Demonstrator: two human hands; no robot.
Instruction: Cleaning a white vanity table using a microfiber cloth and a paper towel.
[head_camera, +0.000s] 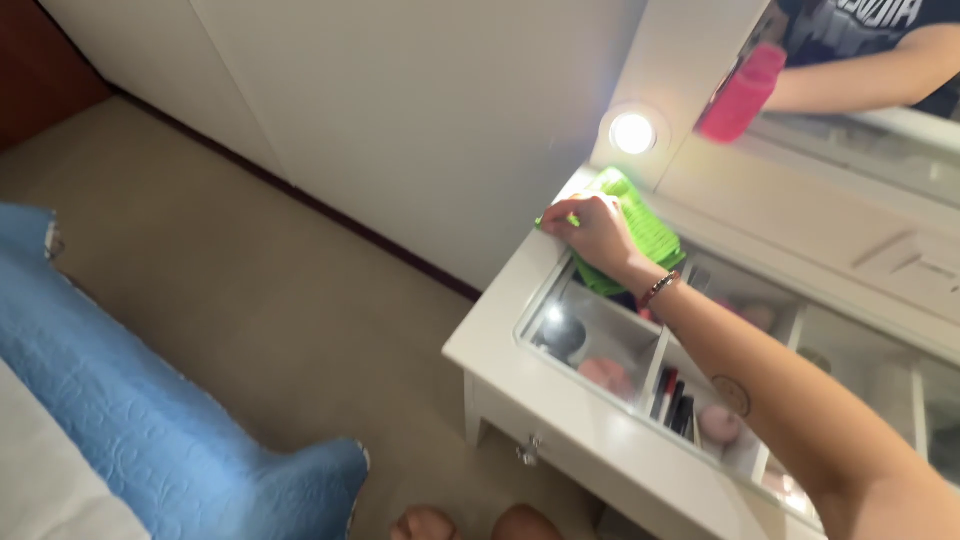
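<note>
**A:** Head view: a right hand (597, 230) lies on a green cloth (650, 232) at the far left corner of a white dressing table (500, 335), just below a lit round lamp (632, 133). How are the fingers?

**B:** Bent and pressed together, closed over the cloth's left edge, palm on top. A bracelet (658, 288) sits at the wrist. The left hand is out of direct view.

**A:** How would the cloth handle?

**B:** Probably light, soft and limp, ribbed enough not to slip. The bunched edge under the fingers looks the easiest place to hold.

**A:** What lies around it?

**B:** The cloth rests partly on a glass top (590, 310). Beneath the glass are compartments with a dark round thing (562, 335), a pink puff (607, 375) and upright sticks (675, 400). The glass looks fragile and smooth. In the mirror (880, 160), a reflected arm holds a pink bottle (740, 95).

**A:** Anything in the way?

**B:** The lamp and the mirror frame stand close behind the cloth. A blue bedspread (150, 420) lies well apart, across the carpet (250, 270).
</note>
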